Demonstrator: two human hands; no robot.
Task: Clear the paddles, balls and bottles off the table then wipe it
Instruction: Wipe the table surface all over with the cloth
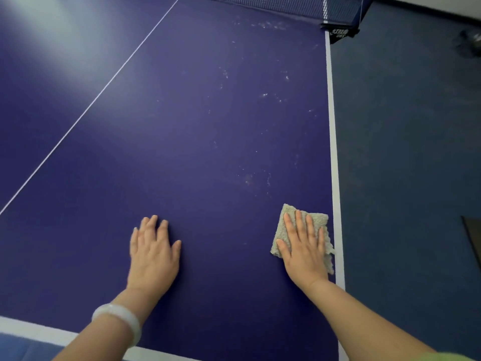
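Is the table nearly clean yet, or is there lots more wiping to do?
Clearing looks done: no paddles, balls or bottles show on the visible table. Wiping is in hand: the right hand presses a grey cloth flat by the side line, the left hand rests beside. Left: whitish smudges ahead, up to the net.

One table (208, 126); one net (273, 2); one cloth (287, 217). One left hand (153, 251), one right hand (304, 251), so two; one white bracelet (119, 321).
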